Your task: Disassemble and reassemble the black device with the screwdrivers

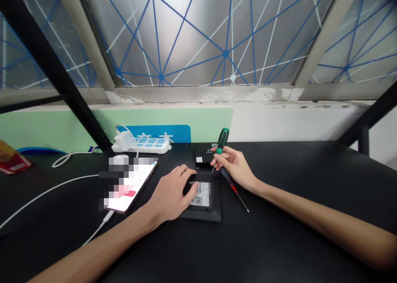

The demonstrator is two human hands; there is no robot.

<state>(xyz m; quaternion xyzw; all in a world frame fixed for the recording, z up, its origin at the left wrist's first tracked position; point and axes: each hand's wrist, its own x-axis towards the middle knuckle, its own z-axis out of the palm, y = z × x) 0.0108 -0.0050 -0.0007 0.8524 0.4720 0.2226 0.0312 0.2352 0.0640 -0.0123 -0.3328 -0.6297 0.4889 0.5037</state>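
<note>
A flat black device [216, 210] with a white printed label lies on the dark table. My left hand [174, 192] rests over its left side, fingers apart, thumb against the label's edge; that side is partly hidden. Between the fingertips of my right hand [237, 167] is a screwdriver with a green and black handle [223, 138]. Its thin shaft points down near the device's upper right corner. A second screwdriver with a dark and red handle [228, 178] lies beneath that hand, tip towards me. Just behind the device sits a small black box [203, 154] with a white sticker.
To the left, a lit phone [141, 188], partly blurred out, has a white cable [107, 217] plugged in. A white power strip [155, 144] with a charger [124, 140] stands by the wall. A red packet [12, 158] lies far left. Black metal bars [58, 72] slant at both sides.
</note>
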